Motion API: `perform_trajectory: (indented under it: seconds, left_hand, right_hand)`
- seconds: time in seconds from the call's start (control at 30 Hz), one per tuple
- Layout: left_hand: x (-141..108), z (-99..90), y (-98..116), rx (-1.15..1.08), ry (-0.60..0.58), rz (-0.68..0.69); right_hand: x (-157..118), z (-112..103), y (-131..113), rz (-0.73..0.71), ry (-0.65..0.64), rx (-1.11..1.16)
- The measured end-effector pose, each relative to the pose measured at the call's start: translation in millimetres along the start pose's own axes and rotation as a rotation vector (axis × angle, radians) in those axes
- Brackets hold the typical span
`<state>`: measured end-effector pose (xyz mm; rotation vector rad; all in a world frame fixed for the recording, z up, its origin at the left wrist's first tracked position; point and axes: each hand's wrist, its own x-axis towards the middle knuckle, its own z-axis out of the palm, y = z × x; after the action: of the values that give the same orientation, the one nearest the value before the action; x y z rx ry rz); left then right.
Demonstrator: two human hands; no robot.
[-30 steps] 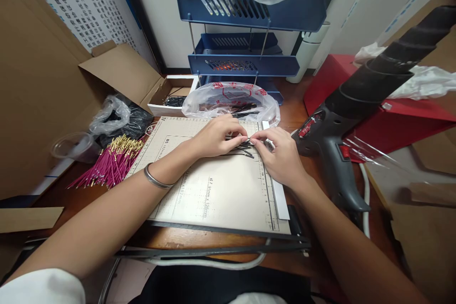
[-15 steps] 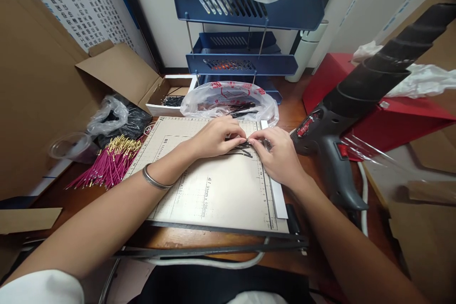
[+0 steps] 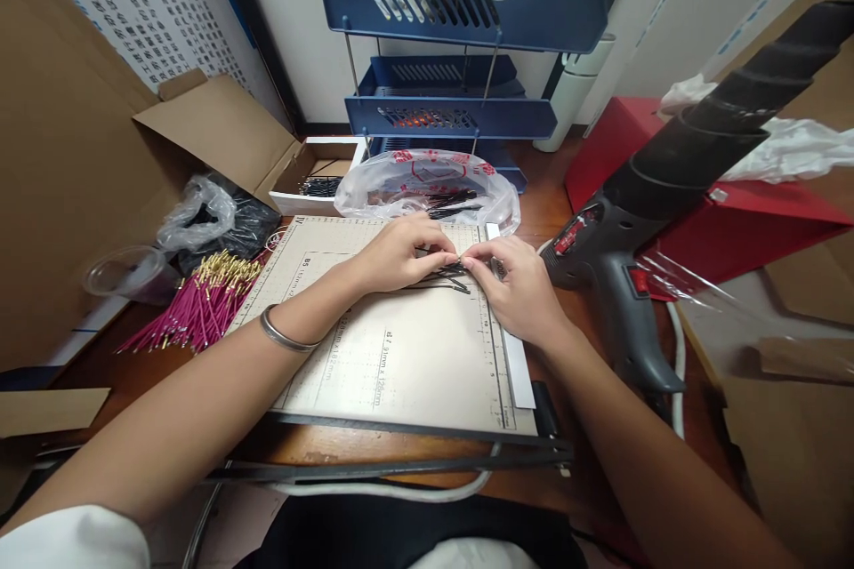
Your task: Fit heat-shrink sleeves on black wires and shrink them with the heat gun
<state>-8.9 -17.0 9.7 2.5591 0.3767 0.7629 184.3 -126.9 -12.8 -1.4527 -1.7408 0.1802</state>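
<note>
My left hand (image 3: 406, 256) is closed in a pinch over the far right part of a cream paper trimmer board (image 3: 347, 364) printed with size lines. Its thumb and forefinger meet those of my right hand (image 3: 517, 286), also pinching. Between the fingertips is the end of a thin black wire, mostly hidden. Several more black wires (image 3: 455, 284) lie on the board just under the hands. A white strip (image 3: 518, 372) runs along the board's right edge, beneath my right wrist.
Magenta wires with gold ends (image 3: 206, 302) are heaped at left. Behind the board stand a plastic bag (image 3: 364, 193), an opened carton (image 3: 220, 120) and a blue rack (image 3: 454, 117). A heat gun (image 3: 617, 262) leans at right, near a red box (image 3: 747, 222). The trimmer's blade arm (image 3: 400, 468) lies in front.
Both hands stay pinched together at nearly the same spot, with only slight finger motion. The whole view has shifted a little.
</note>
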Motion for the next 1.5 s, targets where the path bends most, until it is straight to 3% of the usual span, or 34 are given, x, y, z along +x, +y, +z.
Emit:
perform_trajectory:
  seconds: [0.3, 0.87, 1.5]
  left_hand:
    - [1, 1.2, 1, -0.052, 0.019, -0.027]
    - [0, -7.0, -5, -0.277, -0.041, -0.091]
    - [0, -7.2, -10, -0.295, -0.053, -0.119]
  right_hand:
    - [-1, -2, -2, -0.021, 0.042, 0.061]
    - [0, -3, -1, -0.024, 0.002, 0.066]
    - [0, -2, 1, -0.013, -0.008, 0.038]
